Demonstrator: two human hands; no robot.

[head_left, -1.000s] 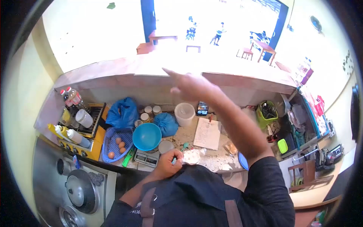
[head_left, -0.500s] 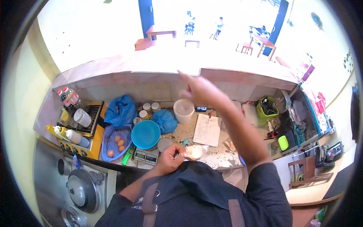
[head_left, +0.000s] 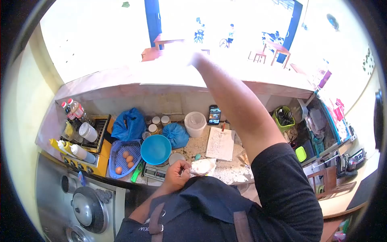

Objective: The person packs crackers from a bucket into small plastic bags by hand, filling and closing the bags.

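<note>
Low at the front of the counter, my left hand [head_left: 177,176] is closed on the gathered end of a small clear bag with pale contents [head_left: 202,166]. My right arm stretches up and forward over the ledge. The right hand [head_left: 195,59] is washed out by glare, so its fingers cannot be made out. Beyond the bag lies an open notebook [head_left: 220,144] with handwriting and a red pen. A blue bowl [head_left: 156,149] rests on a grey scale [head_left: 155,172] to the left of the bag.
Brown eggs [head_left: 126,154] lie in a purple basket [head_left: 114,150]. Blue bags [head_left: 129,124], a white tub [head_left: 195,124] and a phone [head_left: 214,115] stand along the back. At the lower left is a lidded pan [head_left: 89,209]. Outside, a person [head_left: 231,34] is beside a bicycle.
My right hand has moved farther forward and up into the glare, and its pointing finger no longer shows. My left hand keeps hold of the bag. The person outside has shifted left.
</note>
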